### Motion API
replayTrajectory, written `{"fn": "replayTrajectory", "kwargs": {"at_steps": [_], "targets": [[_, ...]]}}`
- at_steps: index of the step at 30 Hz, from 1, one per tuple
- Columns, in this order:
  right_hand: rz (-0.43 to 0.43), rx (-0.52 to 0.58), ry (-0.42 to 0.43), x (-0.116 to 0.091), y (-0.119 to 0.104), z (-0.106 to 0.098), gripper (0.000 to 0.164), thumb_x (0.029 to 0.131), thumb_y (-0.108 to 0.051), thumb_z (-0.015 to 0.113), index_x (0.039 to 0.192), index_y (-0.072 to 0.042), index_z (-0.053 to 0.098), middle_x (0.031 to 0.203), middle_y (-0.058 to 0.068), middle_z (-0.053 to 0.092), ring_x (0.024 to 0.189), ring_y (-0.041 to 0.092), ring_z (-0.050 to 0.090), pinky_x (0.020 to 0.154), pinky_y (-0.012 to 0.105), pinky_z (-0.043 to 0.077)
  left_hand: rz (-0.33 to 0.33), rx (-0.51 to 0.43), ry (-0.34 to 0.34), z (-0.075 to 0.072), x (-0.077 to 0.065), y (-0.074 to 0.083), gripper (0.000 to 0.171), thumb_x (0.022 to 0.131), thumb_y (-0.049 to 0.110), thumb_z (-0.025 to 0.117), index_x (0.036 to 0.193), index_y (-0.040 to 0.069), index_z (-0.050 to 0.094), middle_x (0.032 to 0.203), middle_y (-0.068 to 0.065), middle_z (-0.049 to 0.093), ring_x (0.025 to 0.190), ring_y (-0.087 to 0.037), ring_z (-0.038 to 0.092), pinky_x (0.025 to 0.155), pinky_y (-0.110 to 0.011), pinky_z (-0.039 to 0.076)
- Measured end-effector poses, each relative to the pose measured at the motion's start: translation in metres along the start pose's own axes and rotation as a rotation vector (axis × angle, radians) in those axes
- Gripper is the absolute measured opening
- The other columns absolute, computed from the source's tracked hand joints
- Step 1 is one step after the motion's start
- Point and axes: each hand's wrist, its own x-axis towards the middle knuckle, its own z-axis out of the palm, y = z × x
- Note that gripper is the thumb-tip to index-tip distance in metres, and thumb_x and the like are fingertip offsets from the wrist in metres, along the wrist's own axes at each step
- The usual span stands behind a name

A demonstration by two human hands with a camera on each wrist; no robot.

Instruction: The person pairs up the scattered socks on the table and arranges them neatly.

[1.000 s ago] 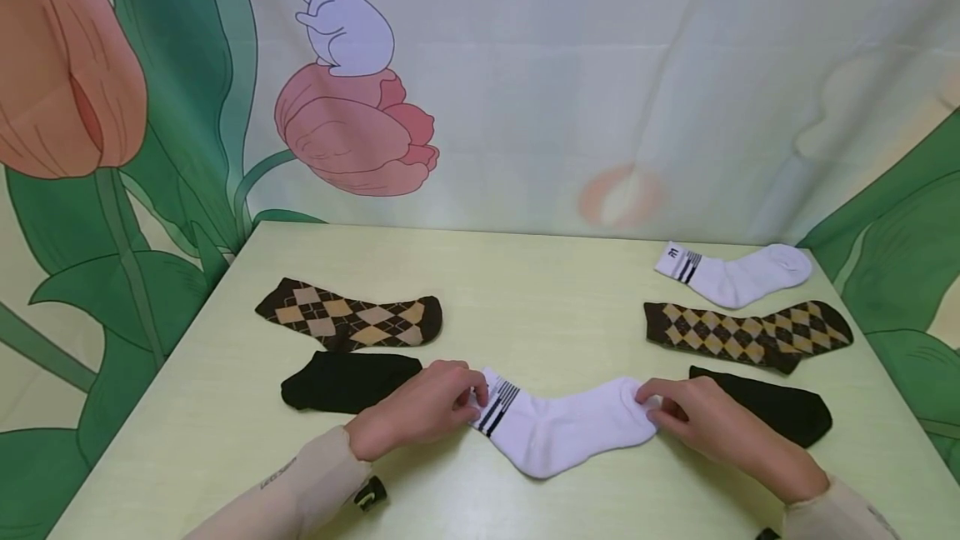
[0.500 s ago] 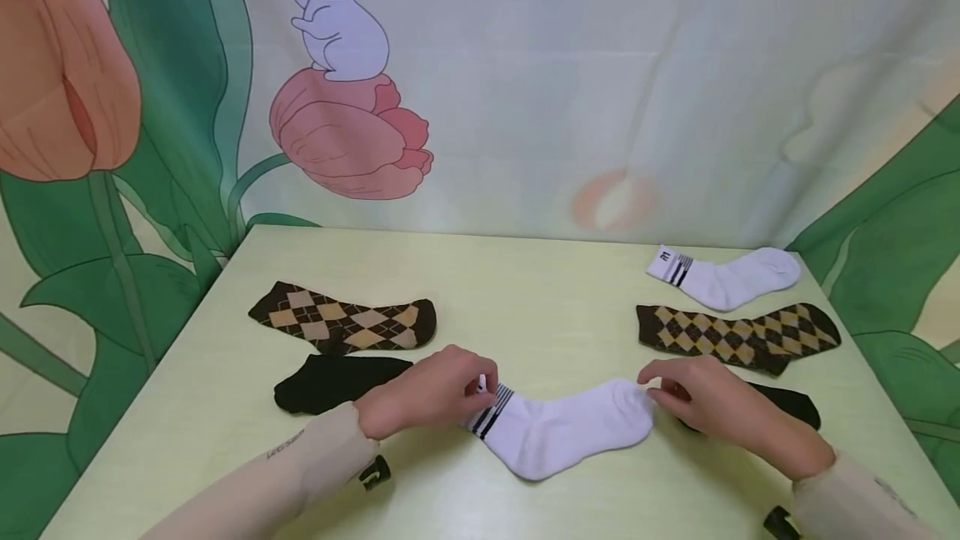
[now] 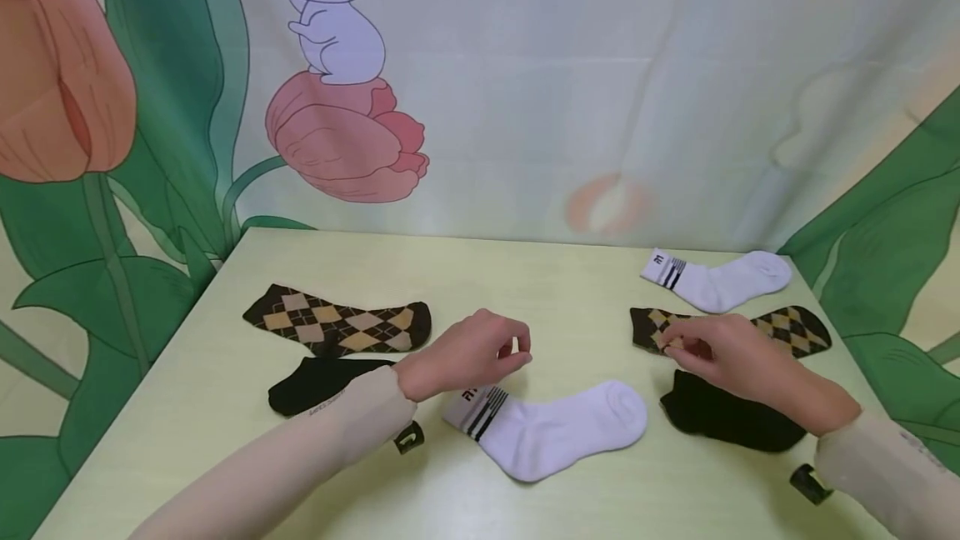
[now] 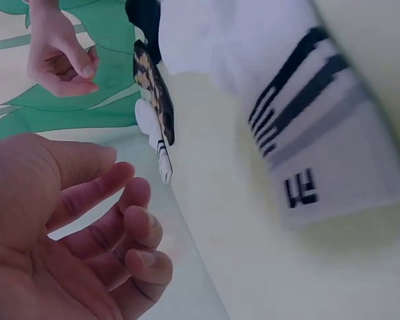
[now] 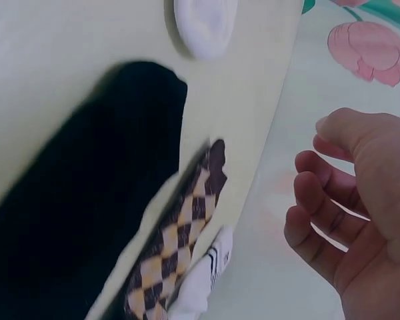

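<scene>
Middle white sock: lying flat on the bench, cuff to the left and toe to the right, just in front of the hands; nobody's touching it. Stretched out like that, probably so the stripes and full shape are easy to see.
Left hand: up in the air past the striped cuff, fingers loosely curled, thumb near the index finger, nothing in it. I'd guess it's held high to keep off the fabric.
Right hand: same deal, soft curl, empty, hanging above the right-side socks and clear of them.
Far white sock: back right of the bench, cuff left too, looks like a match for the middle one.
Argyle socks: one on the left, one on the right, roughly level with each other. My read is that lookalikes were split across the two sides on purpose.
Black socks: left one partly behind the forearm, right one partly under the right wrist in the head view, so can't tell which way they point.
</scene>
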Motion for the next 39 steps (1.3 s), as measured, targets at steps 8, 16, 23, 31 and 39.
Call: {"fn": "replayTrajectory", "kwargs": {"at_steps": [8,16,23,31,39], "targets": [[0.038,-0.061,0.024,0.007,0.018,-0.017,0.009,0.089,-0.011,0.08,0.097,-0.013,0.076,0.066,-0.018,0.054,0.057,-0.002,0.045,0.054,0.023,0.046,-0.011,-0.004,0.075,-0.001,0.031,0.004,0.01,0.101,0.017,0.065,0.093,0.014,0.071,0.065,0.0,0.06,0.053,-0.007,0.047,0.051,-0.023,0.037],[0.043,-0.12,0.063,0.013,0.042,-0.031,0.007,0.09,-0.012,0.079,0.096,-0.012,0.075,0.065,-0.017,0.054,0.057,-0.001,0.046,0.056,0.027,0.047,-0.017,-0.011,0.187,0.001,0.065,0.008,0.013,0.101,0.019,0.062,0.094,0.013,0.071,0.065,0.0,0.06,0.054,-0.009,0.047,0.05,-0.023,0.036],[0.067,-0.163,0.096,0.019,0.063,-0.04,0.004,0.092,-0.017,0.077,0.094,-0.013,0.076,0.066,-0.016,0.058,0.058,0.0,0.05,0.057,0.03,0.048,-0.045,-0.043,0.215,0.005,0.094,0.016,0.015,0.102,0.022,0.06,0.093,0.015,0.07,0.06,0.004,0.056,0.05,-0.009,0.046,0.049,-0.023,0.035],[0.173,-0.181,0.089,0.015,0.092,-0.048,0.014,0.096,-0.023,0.073,0.094,-0.01,0.077,0.069,-0.007,0.065,0.058,0.007,0.054,0.057,0.034,0.049,-0.13,-0.042,0.227,0.019,0.135,0.029,0.017,0.103,0.024,0.058,0.094,0.016,0.069,0.064,0.006,0.059,0.051,-0.009,0.049,0.048,-0.022,0.036],[0.246,-0.174,0.107,0.022,0.113,-0.046,0.021,0.1,-0.028,0.068,0.094,-0.01,0.077,0.074,0.0,0.069,0.06,0.012,0.057,0.059,0.039,0.05,-0.213,-0.046,0.227,0.035,0.166,0.037,0.018,0.104,0.026,0.056,0.09,0.017,0.065,0.071,0.003,0.061,0.053,-0.011,0.047,0.049,-0.026,0.036]]}}
